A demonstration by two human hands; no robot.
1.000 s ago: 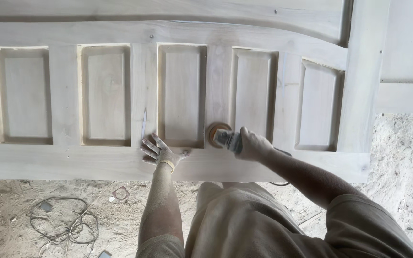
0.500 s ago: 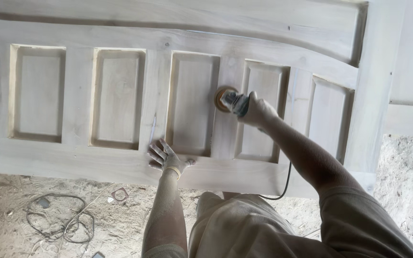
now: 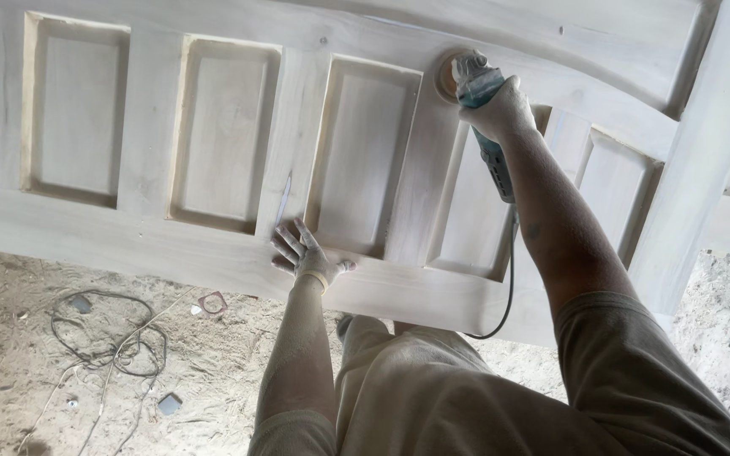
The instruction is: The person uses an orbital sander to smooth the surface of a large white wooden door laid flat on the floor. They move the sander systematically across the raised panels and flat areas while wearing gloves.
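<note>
The sander is a compact power tool with a teal body and a round disc at its head, the disc lying against a pale upright rail of the wooden door near the door's far edge, just beside a recessed panel. It looks rigid and fairly weighty for its size, likely to pull and buzz when running, so the slim body behind the head seems the sound place to take it. The right hand is wrapped fully round that body, fingers closed tight, arm stretched forward. A black cord hangs from the tool's tail towards the person. The left hand holds nothing: it lies flat with fingers spread on the door's near rail, below a thin pale sliver. Loose cable lies on the dusty floor beneath.
</note>
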